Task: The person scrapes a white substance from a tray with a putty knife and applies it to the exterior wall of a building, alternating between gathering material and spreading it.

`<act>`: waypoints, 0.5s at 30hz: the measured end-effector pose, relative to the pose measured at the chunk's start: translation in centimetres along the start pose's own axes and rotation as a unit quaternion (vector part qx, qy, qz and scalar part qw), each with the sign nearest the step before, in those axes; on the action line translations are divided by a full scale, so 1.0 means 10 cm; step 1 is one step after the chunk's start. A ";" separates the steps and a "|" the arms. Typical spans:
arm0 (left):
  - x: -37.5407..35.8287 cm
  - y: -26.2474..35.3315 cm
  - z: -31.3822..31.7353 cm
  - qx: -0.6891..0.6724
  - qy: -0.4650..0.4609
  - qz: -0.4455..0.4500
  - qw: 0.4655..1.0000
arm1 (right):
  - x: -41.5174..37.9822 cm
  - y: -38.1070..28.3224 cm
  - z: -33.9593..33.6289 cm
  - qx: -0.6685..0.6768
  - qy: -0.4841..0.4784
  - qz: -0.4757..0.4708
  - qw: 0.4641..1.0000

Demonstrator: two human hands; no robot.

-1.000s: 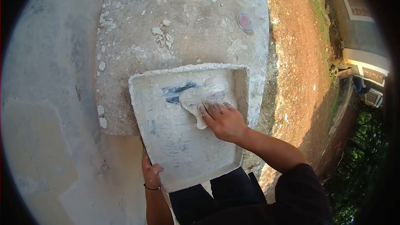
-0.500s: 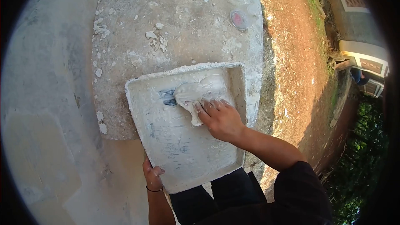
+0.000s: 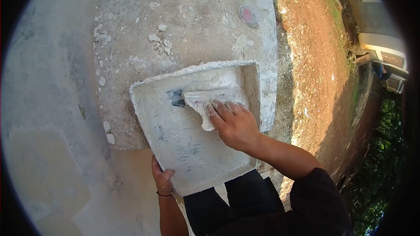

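My right hand (image 3: 236,124) is closed around a wide scraper (image 3: 205,100) coated in whitish plaster, its long straight edge turned away from me. The scraper rests inside a shallow rectangular tray (image 3: 146,135), toward its far right part. Wet white plaster (image 3: 228,78) lies just beyond the scraper, and a dark bluish patch (image 3: 176,98) shows left of it. At the tray's near left corner, my left hand (image 3: 162,175) grips the rim with the thumb on top; its other fingers are mostly hidden underneath. Dried plaster crusts the tray's walls.
The tray's far part overlaps a rough concrete slab (image 3: 197,39) with plaster chips (image 3: 162,43) and a round lid-like disc (image 3: 248,15) with a pink centre. On the left is a grey plastered surface (image 3: 48,91). Brown dirt ground (image 3: 310,70) runs along the right.
The scraper's straight edge now shows more clearly, with less wet plaster heaped over it. Plaster lies beyond it in the tray. The tray has shifted slightly up; my left hand keeps its grip.
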State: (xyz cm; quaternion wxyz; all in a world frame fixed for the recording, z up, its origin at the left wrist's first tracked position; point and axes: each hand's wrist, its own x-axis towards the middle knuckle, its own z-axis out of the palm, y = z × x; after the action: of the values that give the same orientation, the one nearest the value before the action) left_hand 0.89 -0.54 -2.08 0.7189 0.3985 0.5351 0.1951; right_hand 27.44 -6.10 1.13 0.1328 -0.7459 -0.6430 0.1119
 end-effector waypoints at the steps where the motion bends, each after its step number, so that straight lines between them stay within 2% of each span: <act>1: 0.00 -0.01 0.00 0.002 -0.002 -0.001 1.000 | 0.00 0.01 -0.06 -0.011 0.018 0.013 1.000; 5: -0.01 -0.10 0.01 0.056 0.009 0.021 0.998 | 0.16 0.23 -0.05 -0.035 0.021 0.043 0.998; 10: -0.01 -0.13 -0.01 0.091 0.003 0.058 0.994 | 0.24 0.24 0.14 -0.059 0.004 -0.015 0.998; 12: 0.04 -0.10 0.02 -0.071 -0.026 0.047 0.996 | 0.22 0.22 0.15 -0.050 -0.003 -0.012 0.999; 13: 0.06 -0.08 0.05 -0.069 -0.032 0.043 0.996 | 0.18 0.20 0.15 -0.041 -0.010 -0.007 0.999; 15: 0.00 -0.01 0.04 0.028 -0.007 0.052 0.998 | 0.09 0.09 0.14 -0.017 -0.028 0.000 0.999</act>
State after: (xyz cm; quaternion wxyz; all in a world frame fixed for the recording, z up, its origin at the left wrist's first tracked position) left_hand 1.29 -0.72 -2.13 0.6998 0.4476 0.5138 0.2144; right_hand 27.92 -5.29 -0.48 0.1019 -0.7445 -0.6484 0.1220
